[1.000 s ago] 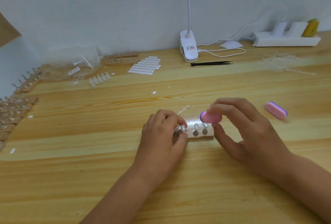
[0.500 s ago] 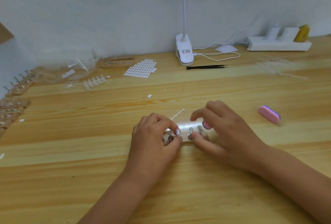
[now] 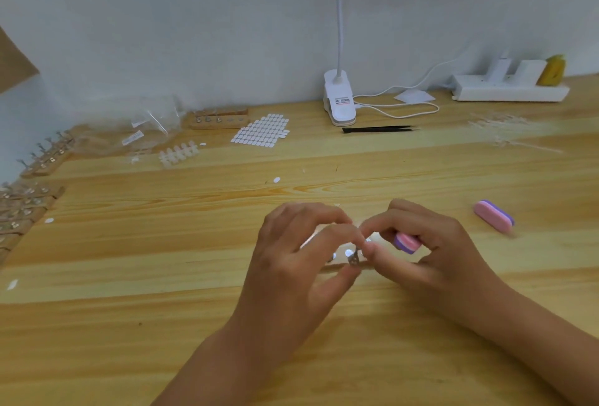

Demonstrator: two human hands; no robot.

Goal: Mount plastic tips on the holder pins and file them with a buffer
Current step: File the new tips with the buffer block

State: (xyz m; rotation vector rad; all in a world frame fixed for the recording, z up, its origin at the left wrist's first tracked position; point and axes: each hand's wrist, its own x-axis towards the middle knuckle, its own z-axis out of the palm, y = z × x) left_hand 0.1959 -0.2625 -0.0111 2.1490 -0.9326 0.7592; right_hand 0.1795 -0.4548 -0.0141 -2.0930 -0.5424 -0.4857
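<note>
Two hands are meeting over the pale wooden pin holder (image 3: 364, 264): the left hand (image 3: 291, 263) is pinching a small clear plastic tip (image 3: 348, 252) there; the right hand (image 3: 434, 253), having lowered its pink-and-purple buffer block (image 3: 406, 242), is gripping it while steadying that tip, so mounting seems unfinished.

Lower frame: open bench (image 3: 291, 357), free for passage. Obstructions: spare pink buffer (image 3: 494, 217) centre right; holder blocks (image 3: 29, 208) along left edge; lamp clamp (image 3: 338, 100) and tweezers (image 3: 379, 129) upper centre.

Nail-craft workbench, wooden table (image 3: 194, 324), tip holders (image 3: 219, 119), adhesive tabs (image 3: 261, 130), clip lamp (image 3: 338, 100), tweezers (image 3: 379, 129)
</note>
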